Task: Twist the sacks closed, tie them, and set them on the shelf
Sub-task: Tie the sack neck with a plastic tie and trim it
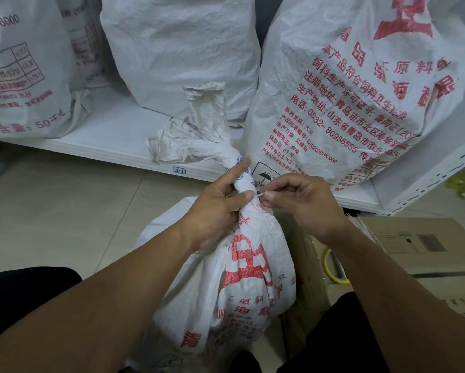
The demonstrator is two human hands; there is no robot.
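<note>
A white woven sack (pixel 242 286) with red print stands on the floor between my knees. Its neck (pixel 242 170) is twisted tight, and the loose top flares out above toward the shelf. My left hand (pixel 215 208) is wrapped around the twisted neck, thumb across the front. My right hand (pixel 304 203) pinches a thin white tie (pixel 261 195) that lies against the neck, just right of my left thumb. The low white shelf (pixel 113 135) lies behind the sack.
Three filled white sacks stand on the shelf: one at the left (pixel 18 76), one in the middle (pixel 182 49), one at the right (pixel 360 90) with red print. A cardboard box (pixel 419 246) sits at my right with a bundle of white ties (pixel 360 224) on it. Tiled floor (pixel 64 211) lies to the left.
</note>
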